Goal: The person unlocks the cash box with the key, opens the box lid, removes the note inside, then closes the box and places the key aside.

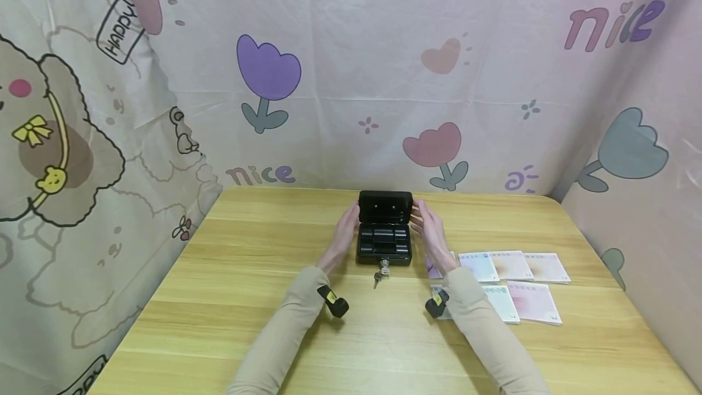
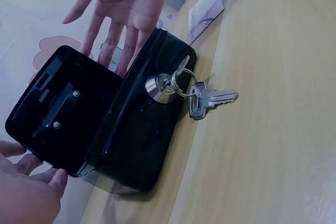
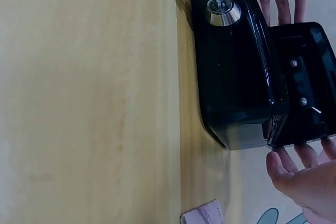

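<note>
A small black cash box (image 1: 368,258) stands on the wooden table with its lid (image 1: 386,202) raised. Inside it is a black tray (image 1: 385,239) with several compartments. One key sits in the silver lock (image 2: 159,90) on the front wall; another key (image 2: 218,98) hangs from it on a ring. My left hand (image 1: 344,231) is at the lid's left side, fingertips touching its edge in the left wrist view. On the opposite side my right hand (image 1: 432,233) has its fingers extended, with fingertips at the lid's right edge in the right wrist view.
Several stacks of printed notes lie in two rows to the right, among them a pink stack (image 1: 533,302) and a blue-white stack (image 1: 478,266). My right forearm (image 1: 482,322) covers part of them. A patterned curtain (image 1: 340,66) hangs behind the table (image 1: 247,249).
</note>
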`<state>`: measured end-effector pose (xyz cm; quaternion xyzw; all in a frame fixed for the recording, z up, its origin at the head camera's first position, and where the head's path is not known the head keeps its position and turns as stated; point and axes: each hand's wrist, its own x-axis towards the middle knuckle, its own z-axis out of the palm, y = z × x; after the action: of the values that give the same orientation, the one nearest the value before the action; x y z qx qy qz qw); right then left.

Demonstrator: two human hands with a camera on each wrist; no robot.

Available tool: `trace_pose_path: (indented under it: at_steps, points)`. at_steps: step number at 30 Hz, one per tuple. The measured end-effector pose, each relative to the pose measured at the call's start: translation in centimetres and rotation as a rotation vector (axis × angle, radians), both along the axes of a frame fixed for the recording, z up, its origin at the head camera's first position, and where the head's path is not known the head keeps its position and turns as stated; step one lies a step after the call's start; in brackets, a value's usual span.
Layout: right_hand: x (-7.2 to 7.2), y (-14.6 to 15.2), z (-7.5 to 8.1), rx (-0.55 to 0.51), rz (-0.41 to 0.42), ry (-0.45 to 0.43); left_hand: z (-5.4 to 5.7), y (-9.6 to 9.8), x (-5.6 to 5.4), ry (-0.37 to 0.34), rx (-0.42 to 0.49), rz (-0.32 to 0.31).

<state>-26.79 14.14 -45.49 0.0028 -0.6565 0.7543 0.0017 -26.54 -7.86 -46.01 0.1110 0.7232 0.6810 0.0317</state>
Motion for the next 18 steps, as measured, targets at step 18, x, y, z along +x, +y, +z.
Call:
trace_pose_path:
  at_steps: [18]
  points:
    - [1.8, 1.3, 0.0, 0.206, 0.023, -0.009, -0.5, -0.1, 1.2, 0.057, 0.048, 0.199]
